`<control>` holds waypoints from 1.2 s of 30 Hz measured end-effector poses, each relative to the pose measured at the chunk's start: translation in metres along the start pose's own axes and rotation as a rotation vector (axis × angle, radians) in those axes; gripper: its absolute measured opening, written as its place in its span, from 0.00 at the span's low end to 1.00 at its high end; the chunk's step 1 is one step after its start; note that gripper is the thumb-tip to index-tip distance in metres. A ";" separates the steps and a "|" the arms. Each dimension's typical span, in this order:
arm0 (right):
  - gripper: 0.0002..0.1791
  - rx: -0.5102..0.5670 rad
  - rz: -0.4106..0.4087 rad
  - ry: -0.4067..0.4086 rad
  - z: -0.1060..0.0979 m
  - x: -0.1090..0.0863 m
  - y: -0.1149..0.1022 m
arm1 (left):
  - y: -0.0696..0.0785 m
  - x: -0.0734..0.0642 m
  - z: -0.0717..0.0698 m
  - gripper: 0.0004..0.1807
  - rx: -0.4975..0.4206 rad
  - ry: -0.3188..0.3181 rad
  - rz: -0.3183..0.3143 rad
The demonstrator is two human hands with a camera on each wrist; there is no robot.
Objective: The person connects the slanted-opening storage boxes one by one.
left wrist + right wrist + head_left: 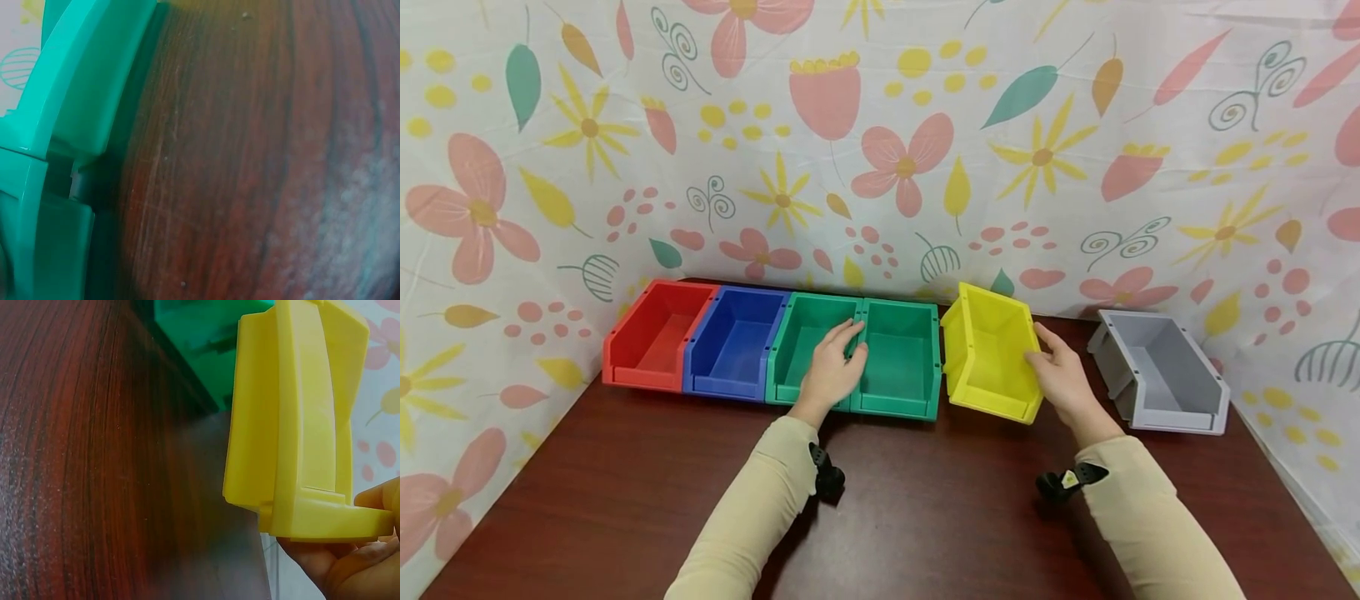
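Observation:
My right hand (1063,375) grips the right wall of a yellow storage bin (992,358), thumb over the rim and fingers outside. The bin is tilted beside the right green bin; in the right wrist view the yellow bin (306,419) overlaps the green bin (200,350). My left hand (833,367) rests with extended fingers at the walls where the left green bin (808,321) and right green bin (898,358) meet. The left wrist view shows the green bin fronts (94,94), with the left hand almost wholly out of frame.
A blue bin (737,342) and a red bin (658,342) continue the row at the left. A grey bin (1172,367) stands apart at the right, angled. The dark wooden table (940,500) backs onto a floral cloth (865,183).

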State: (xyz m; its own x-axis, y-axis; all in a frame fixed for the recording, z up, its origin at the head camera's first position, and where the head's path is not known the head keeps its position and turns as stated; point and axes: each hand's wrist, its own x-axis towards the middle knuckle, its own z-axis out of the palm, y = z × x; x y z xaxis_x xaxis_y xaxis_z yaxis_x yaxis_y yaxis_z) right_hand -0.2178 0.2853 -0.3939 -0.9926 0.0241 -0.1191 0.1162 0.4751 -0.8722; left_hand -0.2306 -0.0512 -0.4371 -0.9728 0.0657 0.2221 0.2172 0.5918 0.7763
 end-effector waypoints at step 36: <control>0.36 -0.300 -0.068 -0.022 -0.002 -0.003 -0.045 | 0.000 0.000 -0.001 0.24 -0.001 -0.012 -0.014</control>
State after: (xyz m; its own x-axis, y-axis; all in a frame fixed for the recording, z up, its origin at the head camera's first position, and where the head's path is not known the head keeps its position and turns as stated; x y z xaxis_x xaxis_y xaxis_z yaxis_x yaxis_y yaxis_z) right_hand -0.2204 0.2656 -0.3531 -0.9964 -0.0342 -0.0778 0.0301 0.7134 -0.7002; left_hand -0.2300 -0.0516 -0.4365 -0.9766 0.0675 0.2040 0.2038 0.5920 0.7798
